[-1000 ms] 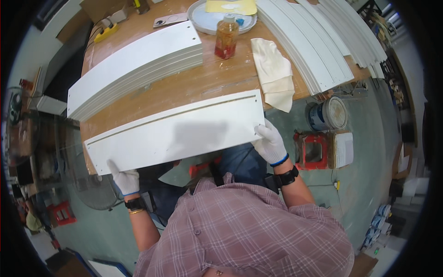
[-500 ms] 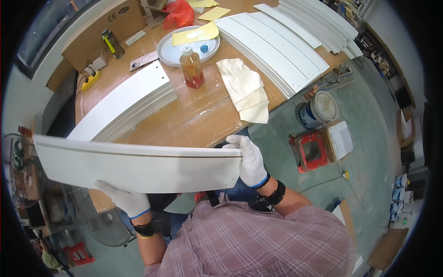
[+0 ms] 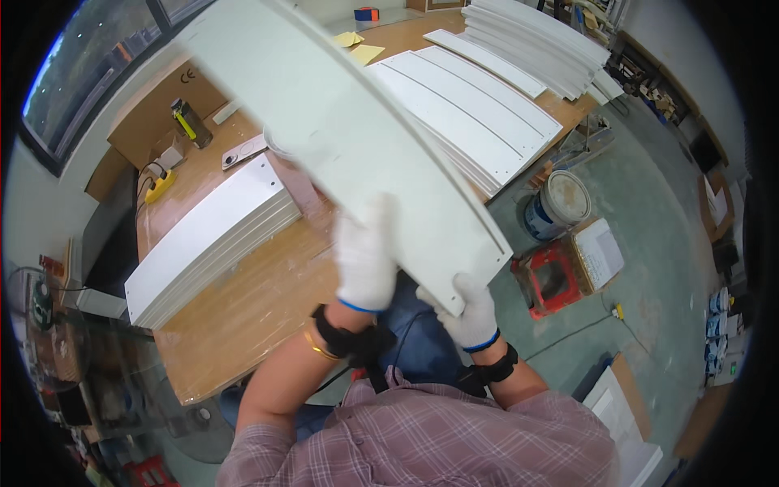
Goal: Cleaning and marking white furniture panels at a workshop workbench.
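A long white curved panel [image 3: 357, 138] is raised over the wooden table, slanting from the upper left down to the lower right. My left hand [image 3: 365, 256], in a white glove and smeared by motion, grips its left edge partway along. At the panel's near end, my right hand [image 3: 469, 312], also gloved, holds the lower corner, thumb on the face. Small holes show near that end. Left of the panel, a stack of similar white curved panels [image 3: 215, 235] lies on the table. The raised panel hides most of the round tray [image 3: 278, 144] and whatever lies beneath it.
Wider white panels [image 3: 479, 105] are stacked on the table's right, with more thin curved strips [image 3: 535, 40] behind. A phone [image 3: 243, 152], a black-and-yellow bottle [image 3: 191, 123] and a yellow power strip [image 3: 161, 187] sit at left. A bucket [image 3: 560, 203] and red stool [image 3: 545, 280] stand on the floor.
The panel has swung from lying crosswise before me to pointing away over the table. My left hand has moved right and forward with it; my right hand has come slightly nearer and right.
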`<state>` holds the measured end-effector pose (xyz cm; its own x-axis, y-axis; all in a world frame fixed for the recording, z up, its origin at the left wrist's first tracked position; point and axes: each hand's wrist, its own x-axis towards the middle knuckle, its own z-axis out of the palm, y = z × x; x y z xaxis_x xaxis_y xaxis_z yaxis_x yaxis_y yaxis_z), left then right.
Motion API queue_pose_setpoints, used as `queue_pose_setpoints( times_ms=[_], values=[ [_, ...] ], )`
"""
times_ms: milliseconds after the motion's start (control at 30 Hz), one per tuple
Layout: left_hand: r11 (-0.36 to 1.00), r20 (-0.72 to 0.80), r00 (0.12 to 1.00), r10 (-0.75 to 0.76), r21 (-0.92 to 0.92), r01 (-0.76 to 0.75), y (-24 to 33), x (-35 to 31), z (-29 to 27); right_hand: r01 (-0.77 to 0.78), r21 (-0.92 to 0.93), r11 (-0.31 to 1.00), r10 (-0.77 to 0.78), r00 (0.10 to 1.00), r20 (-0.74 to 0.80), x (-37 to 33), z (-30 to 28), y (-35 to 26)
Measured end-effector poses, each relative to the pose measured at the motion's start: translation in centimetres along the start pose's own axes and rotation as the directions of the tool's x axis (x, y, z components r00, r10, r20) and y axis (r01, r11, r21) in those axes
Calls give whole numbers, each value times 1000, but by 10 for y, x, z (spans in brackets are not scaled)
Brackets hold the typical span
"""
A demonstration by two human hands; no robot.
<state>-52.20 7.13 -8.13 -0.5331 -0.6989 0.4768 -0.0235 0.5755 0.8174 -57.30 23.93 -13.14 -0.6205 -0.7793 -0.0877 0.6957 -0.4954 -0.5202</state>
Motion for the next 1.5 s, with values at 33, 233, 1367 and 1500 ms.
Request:
queue_pose_setpoints(
  times_ms=[33, 233, 1367, 1500],
  values=[
    [892, 188, 922, -337, -248, 377, 29, -4, 19, 50, 18, 999, -48, 996, -72, 5, -6, -8],
    [831, 756, 633, -167, -238, 503, 14, -30, -3, 303, -266, 915, -347, 928, -135, 53, -33, -107],
    [443, 432, 431, -792, -79, 893, -83, -110, -120, 290, -284, 914, -381, 853, -356, 318, -170, -320],
    [433, 442, 423, -791, -82, 897, -81, -106, -119, 270, -282, 921, -355, 878, -320, 312, -176, -325]
  ],
)
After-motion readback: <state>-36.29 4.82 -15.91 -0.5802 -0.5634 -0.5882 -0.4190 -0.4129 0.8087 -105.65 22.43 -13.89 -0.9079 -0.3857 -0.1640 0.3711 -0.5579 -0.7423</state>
